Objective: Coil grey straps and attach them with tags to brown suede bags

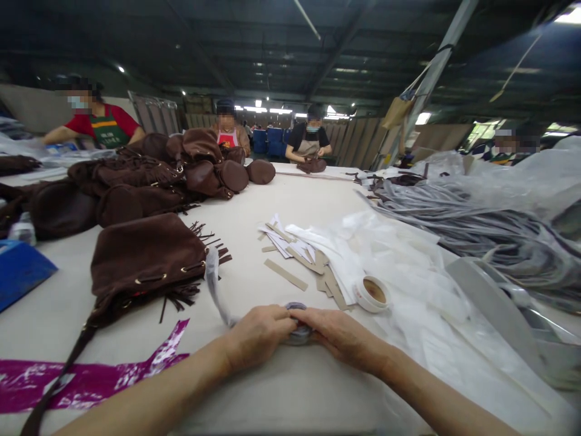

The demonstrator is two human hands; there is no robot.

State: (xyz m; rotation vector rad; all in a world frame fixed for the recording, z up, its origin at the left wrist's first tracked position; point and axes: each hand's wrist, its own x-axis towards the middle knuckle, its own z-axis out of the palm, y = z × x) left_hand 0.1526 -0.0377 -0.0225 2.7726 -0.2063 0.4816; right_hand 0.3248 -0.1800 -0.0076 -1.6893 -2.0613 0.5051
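Close in front of me, my left hand [261,333] and my right hand [345,336] close from both sides around a small coiled strap [298,335]. The coil looks greyish and film-wrapped; fingers cover much of it. From behind my left hand a plastic-wrapped strap end [212,275] runs up to a dark brown fringed bag [145,251] lying on its side. Whether that end joins the coil is hidden. The bag has gold eyelets, and another brown strap [68,363] trails from it toward the lower left.
Right of centre lie a tape roll [373,293], card strips [285,274] and clear plastic sheets [399,260]. Wrapped straps [476,224] heap at the right. Brown bags [149,175] pile at back left, near a blue bin [22,272] and purple plastic [91,381]. Several people work beyond.
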